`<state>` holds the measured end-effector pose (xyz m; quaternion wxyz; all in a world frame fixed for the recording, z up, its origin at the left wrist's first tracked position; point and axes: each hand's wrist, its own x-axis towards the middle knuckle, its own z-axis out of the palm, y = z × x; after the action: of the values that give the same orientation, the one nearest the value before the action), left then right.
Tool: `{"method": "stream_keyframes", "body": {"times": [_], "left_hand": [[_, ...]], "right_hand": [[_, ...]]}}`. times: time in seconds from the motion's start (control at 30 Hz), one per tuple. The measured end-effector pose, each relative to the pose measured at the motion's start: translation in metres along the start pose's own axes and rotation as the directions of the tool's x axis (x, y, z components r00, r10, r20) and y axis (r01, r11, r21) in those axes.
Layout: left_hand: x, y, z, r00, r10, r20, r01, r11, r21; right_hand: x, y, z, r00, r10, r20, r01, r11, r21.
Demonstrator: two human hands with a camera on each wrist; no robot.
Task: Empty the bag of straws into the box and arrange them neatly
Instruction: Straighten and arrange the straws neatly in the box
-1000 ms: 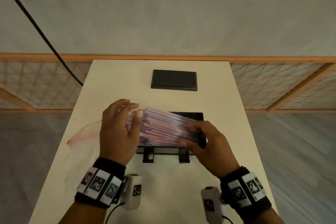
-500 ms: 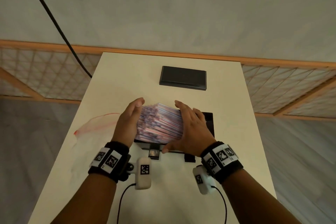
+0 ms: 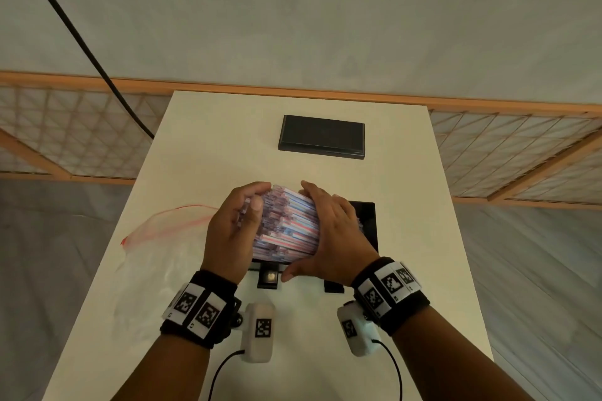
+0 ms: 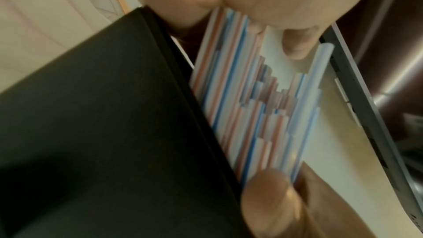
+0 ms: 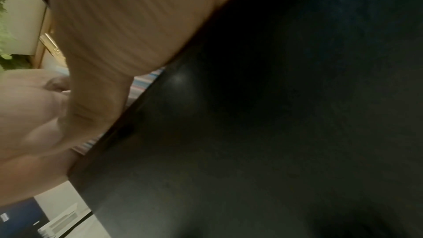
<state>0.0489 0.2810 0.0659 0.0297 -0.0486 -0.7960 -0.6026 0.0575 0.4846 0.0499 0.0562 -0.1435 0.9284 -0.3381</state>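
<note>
1. Over the box, on the table, the straws form one bundle held between both hands.
2. Curled fingers of the left hand cup the bundle's left end.
3. Fingers of the right hand wrap its right part, thumb on the near side.
4. Left of the box, the bag lies flat.

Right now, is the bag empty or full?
Empty: the bag lies slack on the table, nothing inside; the straws are bundled over the box.

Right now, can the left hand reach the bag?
Probably yes. The bag lies flat on the table just left of the left hand, nothing between them. That hand grips the straws, though, so it must let go first.
</note>
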Motion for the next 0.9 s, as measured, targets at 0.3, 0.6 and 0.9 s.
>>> {"method": "stream_keyframes", "body": {"times": [0.3, 0.6, 0.9], "left_hand": [[-0.004, -0.002, -0.001, 0.999, 0.048, -0.015, -0.048, 0.997, -0.065], [-0.001, -0.006, 0.001, 0.995, 0.096, -0.022, -0.097, 0.995, -0.009], [0.004, -0.01, 0.002, 0.996, 0.019, -0.083, -0.017, 1.0, 0.025]], "right_hand": [[0.008, 0.0, -0.005, 0.996, -0.058, 0.064, 0.051, 0.993, 0.105], [0.02, -0.006, -0.024, 0.957, -0.002, 0.291, -0.033, 0.993, 0.116], [0.029, -0.008, -0.04, 0.885, 0.075, 0.46, -0.125, 0.989, 0.08]]}}
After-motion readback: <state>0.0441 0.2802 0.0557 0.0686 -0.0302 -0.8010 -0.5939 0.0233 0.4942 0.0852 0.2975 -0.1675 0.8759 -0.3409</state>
